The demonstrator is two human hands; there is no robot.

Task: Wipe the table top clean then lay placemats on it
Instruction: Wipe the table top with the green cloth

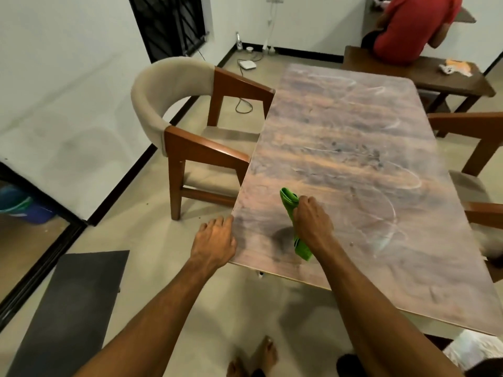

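Observation:
A brown wood-grain table top (353, 137) fills the middle and right of the view, marked with pale curved wipe streaks and small dark specks. My right hand (313, 221) grips a bunched green cloth (290, 200) and holds it on the table near the near-left corner; the cloth's other end sticks out below my wrist. My left hand (215, 240) rests over the table's left edge at that corner, fingers curled on the rim. No placemats are in view.
A beige-backed wooden armchair (174, 104) stands at the table's left side; parts of other chairs (479, 126) show on the right. A person in a red shirt (413, 25) sits on a bench (424, 72) beyond the far end. A dark floor mat (73, 308) lies bottom left.

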